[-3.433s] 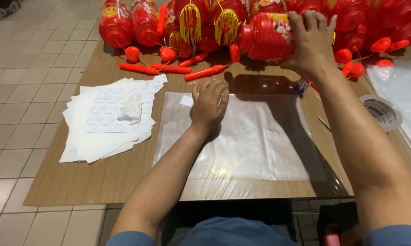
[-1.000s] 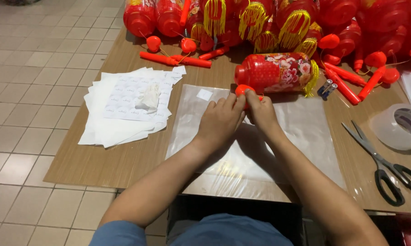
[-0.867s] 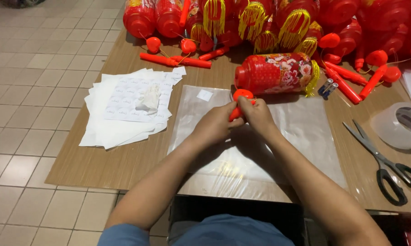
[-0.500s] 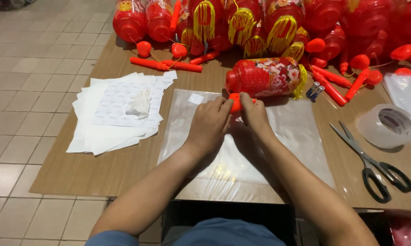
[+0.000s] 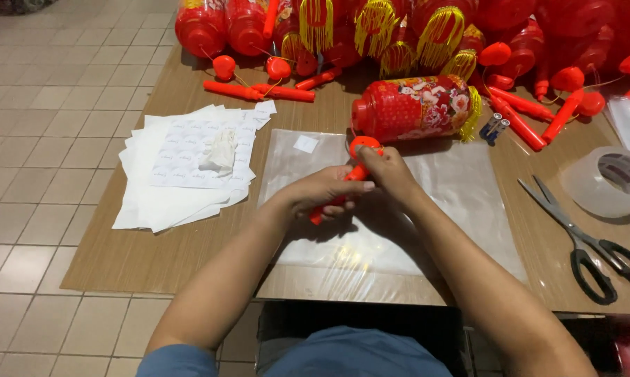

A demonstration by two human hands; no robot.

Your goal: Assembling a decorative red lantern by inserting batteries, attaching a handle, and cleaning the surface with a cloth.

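Both hands on red plastic stick handle w/ round orange-red cap (image 5: 353, 172), over clear plastic sheet (image 5: 461, 202) on brown tabletop (image 5: 182, 244).

Vs 0.5 s ago: hands in much the same spot, left hand (image 5: 325, 194) now wrapped lower round the stick, red end poking out below fingers; view shifted a bit. Left grip closed on stick shaft, right hand (image 5: 388, 171) grip pinched shut on upper part just under the cap. Stick tilted, cap end up toward red cylindrical lantern w/ floral print & yellow tassel (image 5: 413, 108), which lies on its side just beyond the hands, not touching. White sticker sheets (image 5: 182, 160) to left, black-handled scissors (image 5: 583, 234) & clear tape roll (image 5: 608, 181) well apart at right.
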